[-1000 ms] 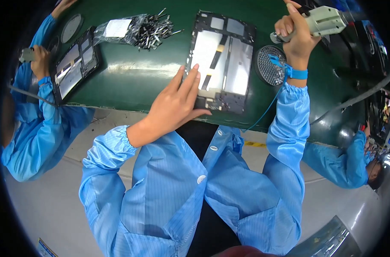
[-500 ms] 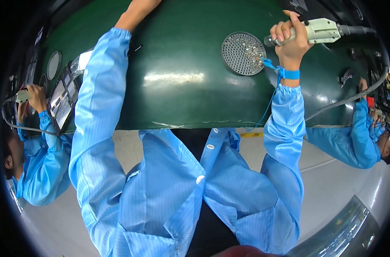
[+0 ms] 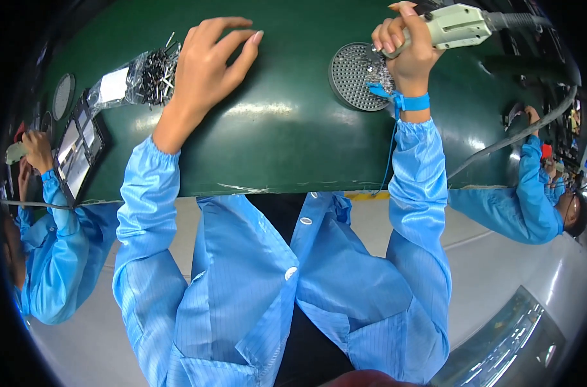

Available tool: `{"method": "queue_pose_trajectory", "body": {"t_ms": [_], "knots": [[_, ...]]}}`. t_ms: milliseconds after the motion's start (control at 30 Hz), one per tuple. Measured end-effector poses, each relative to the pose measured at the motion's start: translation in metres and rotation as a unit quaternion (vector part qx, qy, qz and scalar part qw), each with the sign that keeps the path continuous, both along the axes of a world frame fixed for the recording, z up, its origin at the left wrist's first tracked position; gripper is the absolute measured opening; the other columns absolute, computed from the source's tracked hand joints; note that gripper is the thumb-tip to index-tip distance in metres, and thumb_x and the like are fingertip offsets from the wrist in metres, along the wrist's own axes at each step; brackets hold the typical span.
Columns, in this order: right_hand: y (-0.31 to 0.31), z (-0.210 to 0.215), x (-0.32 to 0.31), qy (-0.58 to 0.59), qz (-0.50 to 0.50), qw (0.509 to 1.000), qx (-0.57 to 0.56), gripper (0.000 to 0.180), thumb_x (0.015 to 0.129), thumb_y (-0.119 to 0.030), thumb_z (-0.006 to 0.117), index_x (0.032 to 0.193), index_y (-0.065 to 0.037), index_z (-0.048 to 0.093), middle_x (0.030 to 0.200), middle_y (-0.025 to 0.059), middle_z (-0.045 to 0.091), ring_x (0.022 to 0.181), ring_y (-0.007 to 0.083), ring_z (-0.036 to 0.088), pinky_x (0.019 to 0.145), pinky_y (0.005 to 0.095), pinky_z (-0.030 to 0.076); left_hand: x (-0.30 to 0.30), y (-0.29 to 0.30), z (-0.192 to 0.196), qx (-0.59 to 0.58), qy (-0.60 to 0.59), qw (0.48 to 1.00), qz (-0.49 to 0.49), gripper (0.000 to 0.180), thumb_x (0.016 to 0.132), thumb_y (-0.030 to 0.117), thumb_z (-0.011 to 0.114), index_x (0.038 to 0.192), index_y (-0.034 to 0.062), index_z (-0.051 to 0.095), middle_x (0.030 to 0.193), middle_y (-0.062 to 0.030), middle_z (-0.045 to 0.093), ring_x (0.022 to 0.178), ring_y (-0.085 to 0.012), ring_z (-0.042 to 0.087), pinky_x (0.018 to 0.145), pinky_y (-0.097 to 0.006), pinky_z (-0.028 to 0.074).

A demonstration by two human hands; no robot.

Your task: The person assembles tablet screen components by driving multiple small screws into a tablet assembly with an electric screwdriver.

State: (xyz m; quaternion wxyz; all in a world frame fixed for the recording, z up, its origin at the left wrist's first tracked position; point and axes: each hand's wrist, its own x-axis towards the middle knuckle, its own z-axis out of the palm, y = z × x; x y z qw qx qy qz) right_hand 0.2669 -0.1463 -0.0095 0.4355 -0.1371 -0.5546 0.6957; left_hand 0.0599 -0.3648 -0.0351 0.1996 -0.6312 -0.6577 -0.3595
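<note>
My right hand (image 3: 406, 48) is wrapped round a pale electric screwdriver (image 3: 464, 26), its front end over the edge of a round grey tray (image 3: 346, 80) full of small holes. Shiny screws (image 3: 382, 71) cover the tray's right part. Round my right wrist is a blue strap (image 3: 414, 102) with a thin cord. My left hand (image 3: 209, 61) hovers over the green table, fingers bent but apart, holding nothing. Beside it lies a clear bag (image 3: 116, 87) with a white label, thin dark and silvery metal pieces (image 3: 158, 74) spilling from its end.
A dark framed panel (image 3: 80, 148) lies at the left by a round disc (image 3: 63, 97). There a co-worker's hand (image 3: 36, 147) holds another screwdriver. A grey cable (image 3: 526, 145) loops down at the right, near another co-worker's sleeve (image 3: 531, 168). The table's front edge (image 3: 261, 193) runs before me.
My left hand has come back from the far edge toward me, and the bag's metal pieces now show. My right hand, with the screwdriver, has shifted slightly left and farther over the tray.
</note>
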Motion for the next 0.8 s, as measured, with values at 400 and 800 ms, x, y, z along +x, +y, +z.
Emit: {"method": "queue_pose_trajectory", "body": {"t_ms": [400, 800], "knots": [[0.011, -0.008, -0.001, -0.041, 0.002, 0.998, 0.041, 0.028, 0.101, -0.025, 0.051, 0.099, 0.002, 0.058, 0.056, -0.0001, 0.035, 0.047, 0.0141, 0.039, 0.051, 0.0348, 0.038, 0.003, -0.015, -0.020, 0.027, -0.042, 0.997, -0.054, 0.022, 0.084, 0.011, 0.081, 0.070, 0.0043, 0.066, 0.074, -0.0016, 0.060, 0.061, -0.0209, 0.051, 0.062, -0.034, 0.043], [0.013, -0.006, -0.003, -0.049, -0.021, 0.998, 0.037, 0.028, 0.099, -0.027, 0.055, 0.095, 0.001, 0.059, 0.055, -0.0002, 0.033, 0.046, 0.0145, 0.037, 0.050, 0.0353, 0.038, 0.009, -0.017, 0.007, 0.017, -0.005, 0.999, -0.051, 0.025, 0.079, 0.004, 0.081, 0.069, 0.0058, 0.058, 0.074, -0.0071, 0.058, 0.061, -0.0249, 0.054, 0.060, -0.038, 0.039]]}}
